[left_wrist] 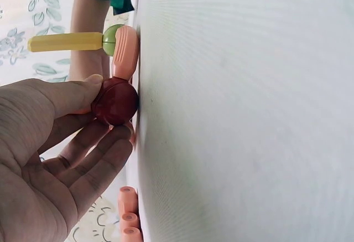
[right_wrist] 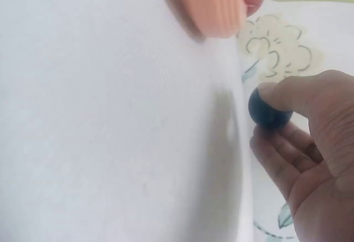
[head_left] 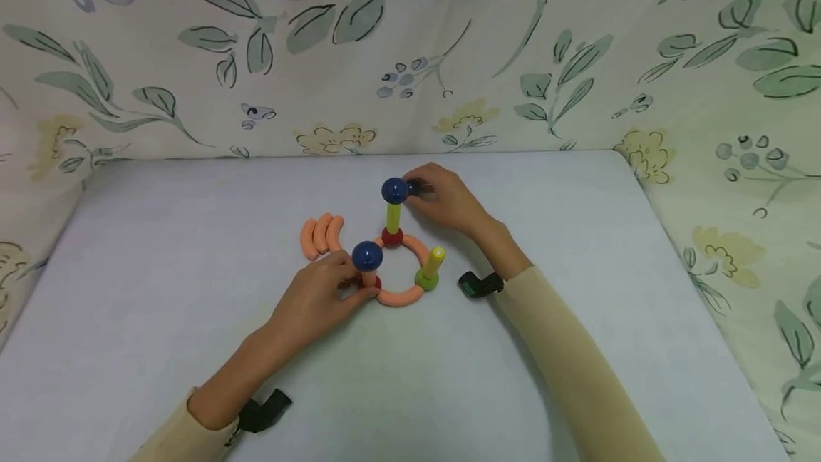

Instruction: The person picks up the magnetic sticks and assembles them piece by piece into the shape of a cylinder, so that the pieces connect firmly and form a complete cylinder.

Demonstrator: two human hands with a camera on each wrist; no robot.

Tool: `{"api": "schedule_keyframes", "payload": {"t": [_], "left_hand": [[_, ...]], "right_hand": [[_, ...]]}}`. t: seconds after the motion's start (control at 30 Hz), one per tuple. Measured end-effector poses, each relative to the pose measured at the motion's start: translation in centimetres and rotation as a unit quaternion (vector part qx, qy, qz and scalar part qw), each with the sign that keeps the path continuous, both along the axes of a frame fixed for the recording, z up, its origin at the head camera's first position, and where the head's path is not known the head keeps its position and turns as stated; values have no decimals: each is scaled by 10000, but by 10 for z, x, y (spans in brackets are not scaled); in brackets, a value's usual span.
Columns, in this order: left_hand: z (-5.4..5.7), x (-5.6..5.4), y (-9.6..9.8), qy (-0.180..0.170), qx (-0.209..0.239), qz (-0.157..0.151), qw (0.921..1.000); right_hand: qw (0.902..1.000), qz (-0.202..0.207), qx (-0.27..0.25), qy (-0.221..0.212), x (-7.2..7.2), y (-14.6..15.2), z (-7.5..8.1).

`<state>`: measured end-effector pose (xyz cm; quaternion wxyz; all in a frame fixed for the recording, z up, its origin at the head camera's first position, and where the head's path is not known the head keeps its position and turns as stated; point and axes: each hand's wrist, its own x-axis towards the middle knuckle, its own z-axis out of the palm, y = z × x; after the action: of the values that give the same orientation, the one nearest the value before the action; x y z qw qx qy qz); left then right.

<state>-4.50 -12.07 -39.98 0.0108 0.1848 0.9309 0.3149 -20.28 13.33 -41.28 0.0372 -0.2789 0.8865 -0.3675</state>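
A ring of orange curved rods [head_left: 399, 298] joined by balls lies on the table. My left hand [head_left: 323, 289] grips the red ball [left_wrist: 116, 102] at the ring's left, thumb and fingers around it; above it stands a short rod topped by a blue ball [head_left: 367, 256]. At the ring's back, a yellow-green rod [head_left: 393, 219] rises from another red ball [head_left: 392, 237] and carries a second blue ball [head_left: 394, 190]. Just right of that one, my right hand [head_left: 445, 199] pinches a loose dark blue ball [right_wrist: 269, 111] between thumb and fingers. A green ball [head_left: 426, 279] holds a bare-topped yellow rod [head_left: 435, 262].
Several loose orange curved rods [head_left: 319, 235] lie side by side left of the ring, close to my left hand. The white table [head_left: 410, 391] meets a floral cloth [head_left: 410, 91] at its back and right edges. Each wrist wears a dark camera mount [head_left: 479, 284].
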Motion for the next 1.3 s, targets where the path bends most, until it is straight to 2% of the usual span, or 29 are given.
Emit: {"api": "schedule_keyframes", "payload": {"t": [0.13,0.33,0.5,0.6,0.9,1.07,1.3], "left_hand": [[-1,0,0,-32,-1,7,10000],[-1,-1,0,-66,15,-16,10000],[0,-3,0,-96,50,-39,9999],[0,-2,-1,-91,48,-20,9999],[1,-2,-2,-95,88,-45,9999],[1,-2,-2,-59,66,-35,10000],[0,-2,-1,-124,55,-59,9999]], "right_hand": [[9998,-74,-154,35,14,9,8],[9995,-232,-216,97,38,24,29],[9990,-210,-323,241,59,33,47],[9980,-132,-521,331,72,39,55],[9893,88,-1446,198,111,50,73],[9863,336,-1596,237,124,49,78],[9868,509,-1493,357,130,48,80]]}}
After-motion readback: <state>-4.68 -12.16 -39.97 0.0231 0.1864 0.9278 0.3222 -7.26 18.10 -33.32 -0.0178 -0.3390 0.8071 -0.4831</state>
